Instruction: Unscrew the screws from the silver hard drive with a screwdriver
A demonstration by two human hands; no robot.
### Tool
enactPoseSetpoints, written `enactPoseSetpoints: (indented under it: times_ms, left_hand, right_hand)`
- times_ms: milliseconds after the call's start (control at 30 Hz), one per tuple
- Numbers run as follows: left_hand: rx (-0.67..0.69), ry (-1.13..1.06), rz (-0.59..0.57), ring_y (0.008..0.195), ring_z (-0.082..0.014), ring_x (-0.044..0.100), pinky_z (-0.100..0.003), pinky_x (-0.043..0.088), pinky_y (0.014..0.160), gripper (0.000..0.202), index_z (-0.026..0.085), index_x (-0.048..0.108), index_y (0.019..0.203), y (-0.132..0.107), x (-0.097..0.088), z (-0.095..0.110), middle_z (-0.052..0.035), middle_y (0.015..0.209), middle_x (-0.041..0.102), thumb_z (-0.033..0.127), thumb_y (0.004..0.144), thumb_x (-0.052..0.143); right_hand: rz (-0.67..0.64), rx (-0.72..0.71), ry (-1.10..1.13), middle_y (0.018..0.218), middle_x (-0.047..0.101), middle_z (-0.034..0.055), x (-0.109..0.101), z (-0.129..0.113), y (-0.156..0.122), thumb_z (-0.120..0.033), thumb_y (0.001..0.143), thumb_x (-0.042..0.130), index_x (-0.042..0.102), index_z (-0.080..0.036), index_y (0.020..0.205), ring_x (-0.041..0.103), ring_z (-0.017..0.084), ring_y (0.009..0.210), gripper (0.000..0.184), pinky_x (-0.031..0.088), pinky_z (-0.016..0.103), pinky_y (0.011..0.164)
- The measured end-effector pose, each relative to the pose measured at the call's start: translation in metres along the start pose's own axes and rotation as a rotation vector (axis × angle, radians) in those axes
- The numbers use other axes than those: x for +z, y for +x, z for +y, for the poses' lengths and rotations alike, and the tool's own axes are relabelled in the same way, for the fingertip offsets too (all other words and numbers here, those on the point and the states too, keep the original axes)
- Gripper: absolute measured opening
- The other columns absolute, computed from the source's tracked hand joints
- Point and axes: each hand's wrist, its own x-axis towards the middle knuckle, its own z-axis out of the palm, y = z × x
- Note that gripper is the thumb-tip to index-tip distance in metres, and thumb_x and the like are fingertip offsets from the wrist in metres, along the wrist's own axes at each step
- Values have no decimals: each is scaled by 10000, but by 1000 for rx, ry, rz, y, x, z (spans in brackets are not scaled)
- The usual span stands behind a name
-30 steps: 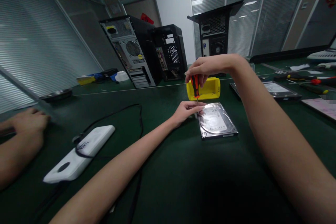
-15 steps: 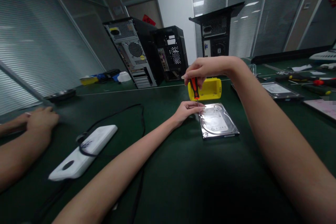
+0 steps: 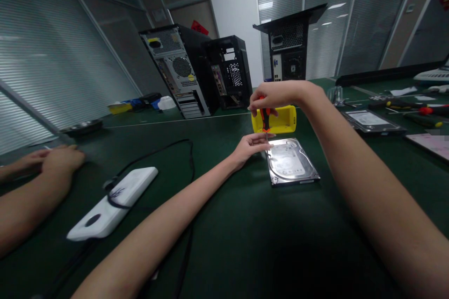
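On the head view, my right hand (image 3: 267, 97) has its fingers clamped on the screwdriver (image 3: 266, 122), which stands nearly upright at the far left corner of the drive (image 3: 289, 166). My left hand (image 3: 248, 148) touches that corner; I cannot tell whether its fingers grip anything. The drive lies flat on the desk (image 3: 245, 219), just before the yellow box (image 3: 286, 121)
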Motion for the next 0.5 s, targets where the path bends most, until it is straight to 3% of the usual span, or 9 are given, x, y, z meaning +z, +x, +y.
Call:
enactPoseSetpoints:
  times_ms: [167,500]
  left_hand:
    - [-4,13,19,690,-100,581,-238,443,745,439,104,658,1055,2,-2,-3,-14,726,636,220,644,759]
    - [-63,-29,36,749,-121,609,-252,446,739,351,94,680,932,1,-5,-3,-66,844,675,220,618,771]
  right_hand:
    - [31,33,-49,834,640,76,2,-7,-1,-454,859,428,643,-127,907,535,80,539,394,420,226,523]
    - [3,9,94,1001,619,99,4,-6,1,-262,856,424,511,-139,1090,610,110,633,278,461,209,531]
